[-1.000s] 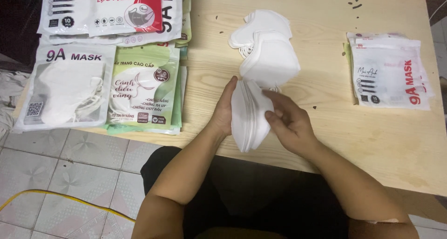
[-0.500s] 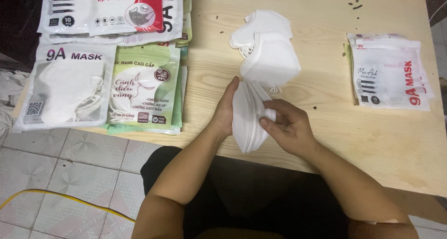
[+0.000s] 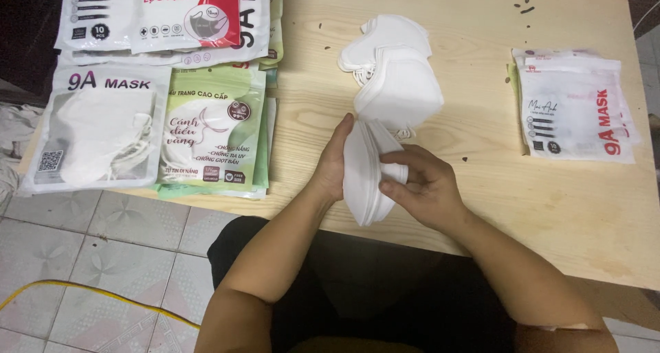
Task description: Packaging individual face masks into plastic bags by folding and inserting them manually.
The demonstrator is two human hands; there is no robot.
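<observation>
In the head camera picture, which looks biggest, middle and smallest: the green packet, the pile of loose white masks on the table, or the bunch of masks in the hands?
1. Green packet, largest.
2 and 3. Loose mask pile and held mask bunch: too close to rank; the bunch shows edge-on, partly covered by hands.

— What sort of place are we in?
— We seem to be at a small home packing workshop: a pale wooden table (image 3: pixel 481 153), a tiled floor (image 3: pixel 82 257), stacked mask packets (image 3: pixel 206 126), loose white masks (image 3: pixel 392 71).
</observation>
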